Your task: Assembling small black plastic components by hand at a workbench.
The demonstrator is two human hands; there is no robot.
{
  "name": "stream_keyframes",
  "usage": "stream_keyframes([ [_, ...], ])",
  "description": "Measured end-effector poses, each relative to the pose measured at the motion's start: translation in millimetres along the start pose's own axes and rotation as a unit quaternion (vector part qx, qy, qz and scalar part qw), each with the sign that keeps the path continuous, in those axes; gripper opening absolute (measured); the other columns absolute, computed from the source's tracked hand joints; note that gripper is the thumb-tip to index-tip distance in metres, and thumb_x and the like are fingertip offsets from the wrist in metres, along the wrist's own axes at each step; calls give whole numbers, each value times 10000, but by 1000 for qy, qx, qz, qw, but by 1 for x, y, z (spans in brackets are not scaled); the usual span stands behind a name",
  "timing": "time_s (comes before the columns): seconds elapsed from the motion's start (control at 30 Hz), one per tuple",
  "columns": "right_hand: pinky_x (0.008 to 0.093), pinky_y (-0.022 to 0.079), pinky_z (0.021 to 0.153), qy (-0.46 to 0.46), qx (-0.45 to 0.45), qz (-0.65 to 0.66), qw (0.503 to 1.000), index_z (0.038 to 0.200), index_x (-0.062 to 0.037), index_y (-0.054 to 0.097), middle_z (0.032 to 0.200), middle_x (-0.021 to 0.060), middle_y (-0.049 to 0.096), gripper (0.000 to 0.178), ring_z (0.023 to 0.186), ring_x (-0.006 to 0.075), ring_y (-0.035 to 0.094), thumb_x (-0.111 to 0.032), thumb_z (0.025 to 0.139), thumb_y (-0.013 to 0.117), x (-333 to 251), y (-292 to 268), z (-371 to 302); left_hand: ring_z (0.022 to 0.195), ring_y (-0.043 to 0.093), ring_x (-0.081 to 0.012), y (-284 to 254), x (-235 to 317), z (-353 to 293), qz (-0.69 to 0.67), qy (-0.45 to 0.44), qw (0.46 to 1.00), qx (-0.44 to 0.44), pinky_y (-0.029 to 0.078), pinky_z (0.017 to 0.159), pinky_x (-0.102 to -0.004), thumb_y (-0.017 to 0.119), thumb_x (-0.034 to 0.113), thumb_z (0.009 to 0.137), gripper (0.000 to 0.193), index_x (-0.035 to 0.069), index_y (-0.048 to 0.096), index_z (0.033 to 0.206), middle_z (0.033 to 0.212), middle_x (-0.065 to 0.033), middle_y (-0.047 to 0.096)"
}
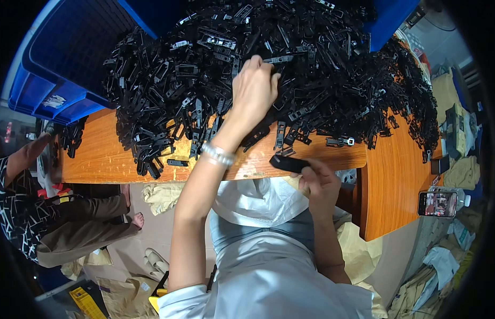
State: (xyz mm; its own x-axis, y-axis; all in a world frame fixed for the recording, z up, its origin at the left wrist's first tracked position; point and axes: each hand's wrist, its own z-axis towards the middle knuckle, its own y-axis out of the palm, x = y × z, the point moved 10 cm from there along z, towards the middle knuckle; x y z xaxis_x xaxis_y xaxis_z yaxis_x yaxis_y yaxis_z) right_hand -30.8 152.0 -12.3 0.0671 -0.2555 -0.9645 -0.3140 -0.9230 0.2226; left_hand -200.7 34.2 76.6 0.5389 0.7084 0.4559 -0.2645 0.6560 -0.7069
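Note:
A big heap of small, narrow black parts [173,80], some with shiny bits, covers the far side of the wooden table; their exact kind I cannot make out. My left hand [254,90] reaches into the middle of this heap with its fingers curled downward. Its fingertips are hidden, so what they pinch does not show. Close to the table's front edge, my right hand [319,186] grips a smooth, long black piece [289,164] between thumb and fingers. Several loose black parts [280,135] lie on the wood between my hands.
A blue plastic crate [61,98] stands tilted at the left, with blue panels [392,21] behind the heap. The wooden tabletop [393,186] extends to the right, near a phone [438,204]. Another person's arm [30,154] is at the left edge. Bags lie on the floor.

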Motion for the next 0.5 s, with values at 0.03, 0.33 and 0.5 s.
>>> stream_keyframes([
  [0.03, 179, 390, 519, -2, 1, 0, 1000, 973, 76, 568, 723, 100, 631, 208, 545, 64, 500, -33, 797, 542, 0, -1, -1, 732, 563, -294, 6, -3, 8, -1, 2, 1000, 1, 467, 657, -374, 606, 69, 717, 112, -42, 593, 718, 754, -144, 542],
  [0.33, 184, 396, 518, 45, -12, -5, 999, 954, 93, 562, 711, 118, 628, 200, 530, 79, 510, -30, 797, 549, 16, -8, 3, 744, 588, -320, 2, -28, 11, 15, -102, 993, -61, 473, 657, -388, 672, 155, 677, 217, -27, 582, 756, 801, -174, 582],
  [0.5, 208, 463, 567, 33, 15, 20, 999, 947, 82, 559, 690, 125, 620, 181, 593, 124, 596, -45, 818, 550, 22, -11, 7, 529, 548, -144, -10, -67, -20, -172, -258, 947, -81, 452, 517, -259, 700, 96, 671, 202, -17, 548, 740, 651, -93, 582],
])
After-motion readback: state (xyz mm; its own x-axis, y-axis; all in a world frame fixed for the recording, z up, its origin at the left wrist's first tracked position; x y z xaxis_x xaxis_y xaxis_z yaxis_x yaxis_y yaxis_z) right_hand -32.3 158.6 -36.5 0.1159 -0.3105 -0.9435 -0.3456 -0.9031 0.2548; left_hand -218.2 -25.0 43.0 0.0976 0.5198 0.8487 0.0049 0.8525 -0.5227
